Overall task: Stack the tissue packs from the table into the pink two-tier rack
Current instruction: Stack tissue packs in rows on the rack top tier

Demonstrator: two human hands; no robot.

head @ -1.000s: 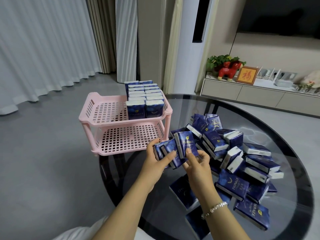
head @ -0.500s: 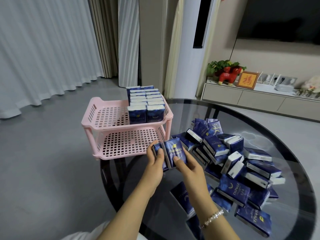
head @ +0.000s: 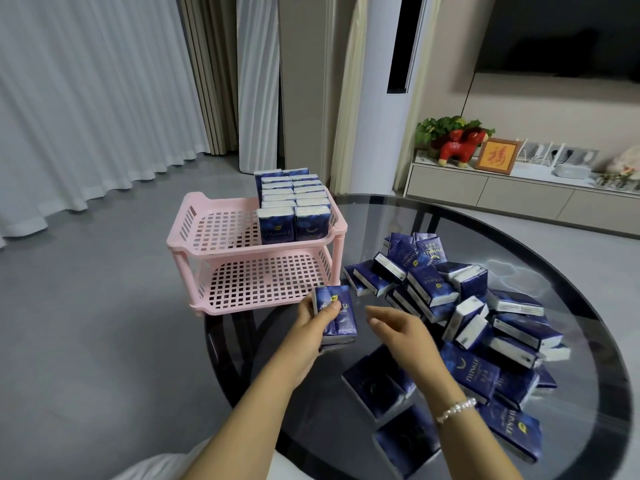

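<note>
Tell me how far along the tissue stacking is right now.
Early on. Done: two rows of packs stand on the right side of the pink rack's top tier; its left side and the whole lower tier are bare. In hand: the left hand grips a small bundle of packs; the right hand is open. Left: a big loose pile on the glass table.

A single wide-angle head-worn camera looks forward and down from the person's position. It sits close above the round glass tabletop [head: 571, 299], with both forearms entering from the lower edge. The room's far wall fills the upper frame.
</note>
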